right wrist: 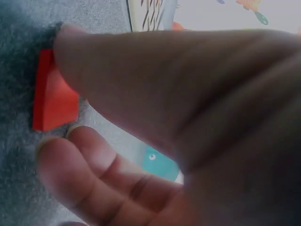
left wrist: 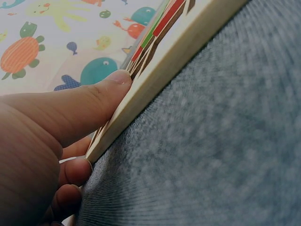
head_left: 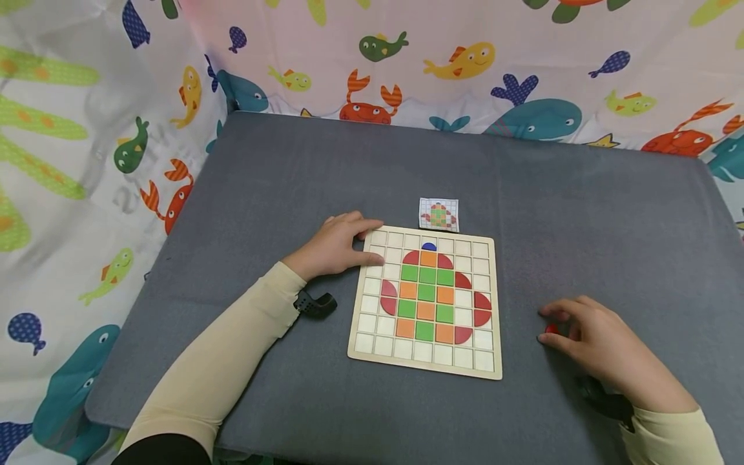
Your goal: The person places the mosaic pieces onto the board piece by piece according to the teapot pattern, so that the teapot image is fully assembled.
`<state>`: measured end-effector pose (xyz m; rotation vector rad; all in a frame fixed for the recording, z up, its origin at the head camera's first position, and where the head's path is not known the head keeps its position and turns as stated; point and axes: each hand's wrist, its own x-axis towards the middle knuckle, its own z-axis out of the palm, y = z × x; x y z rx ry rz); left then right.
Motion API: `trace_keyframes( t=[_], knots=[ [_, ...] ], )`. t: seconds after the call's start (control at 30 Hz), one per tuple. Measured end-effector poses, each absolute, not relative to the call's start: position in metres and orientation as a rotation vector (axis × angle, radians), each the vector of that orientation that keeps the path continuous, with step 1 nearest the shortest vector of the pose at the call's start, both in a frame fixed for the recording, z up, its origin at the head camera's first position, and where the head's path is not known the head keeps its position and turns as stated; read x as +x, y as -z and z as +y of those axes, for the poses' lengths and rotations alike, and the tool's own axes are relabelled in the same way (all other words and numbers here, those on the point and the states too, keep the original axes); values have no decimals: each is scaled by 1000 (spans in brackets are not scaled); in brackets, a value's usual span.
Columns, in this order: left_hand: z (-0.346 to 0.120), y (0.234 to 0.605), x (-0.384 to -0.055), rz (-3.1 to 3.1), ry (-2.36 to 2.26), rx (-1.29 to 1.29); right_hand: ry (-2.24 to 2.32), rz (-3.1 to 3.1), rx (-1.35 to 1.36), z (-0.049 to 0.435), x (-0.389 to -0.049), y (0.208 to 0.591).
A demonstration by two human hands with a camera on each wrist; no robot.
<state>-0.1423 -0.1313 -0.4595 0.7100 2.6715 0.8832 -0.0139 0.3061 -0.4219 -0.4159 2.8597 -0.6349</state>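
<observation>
A square wooden grid board (head_left: 424, 366) lies on the grey table, holding green and orange squares, red rounded pieces and a blue half circle (head_left: 429, 247). My left hand (head_left: 340, 242) grips its upper left corner, with the thumb (left wrist: 106, 92) over the rim and the other fingers at the outer edge. To the right of the board, low over the table, my right hand (head_left: 601, 342) pinches a red block (right wrist: 56, 94) between thumb and fingertips. Part of that block is covered by the thumb in the right wrist view.
A small printed card (head_left: 438, 215) with a coloured grid pattern lies just beyond the board's top edge. The grey table (head_left: 325, 161) is bordered at the back and left by a curtain (head_left: 325, 51) printed with sea animals.
</observation>
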Motion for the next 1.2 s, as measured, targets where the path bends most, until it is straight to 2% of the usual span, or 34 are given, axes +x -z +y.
trace_keyframes(
  t=[0.37,0.77,1.2],
  knots=[
    [-130,458,-143,2676,-889,704,675,2824,-348,300,-18,419],
    [-130,458,-142,2667,-884,702,617,2811,-495,275,-30,410],
    [-131,457,-141,2665,-878,689,679,2698,-514,201,-64,376]
  ],
)
